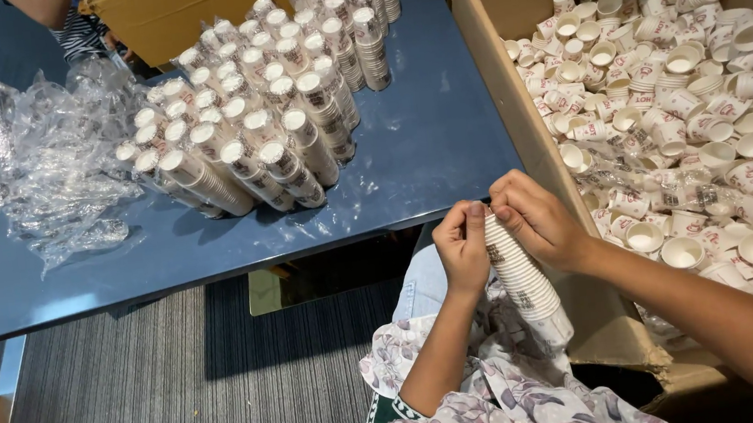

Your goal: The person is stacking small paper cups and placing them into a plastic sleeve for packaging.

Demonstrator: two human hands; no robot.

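Observation:
Both my hands hold a long stack of small white paper cups point(521, 277) over my lap. My left hand point(461, 247) wraps around the stack's upper end. My right hand point(538, 219) pinches the same top end with its fingertips. The stack's lower part sits in a thin clear plastic sleeve and rests against my floral-patterned clothing point(498, 394). Whether the sleeve reaches the top is hard to tell.
A big cardboard box point(514, 104) on the right holds several loose paper cups point(683, 114). On the blue table point(426, 150) lie several wrapped cup stacks point(263, 111) and crumpled clear plastic point(46, 172). Another person's arm point(58, 16) shows at the top left.

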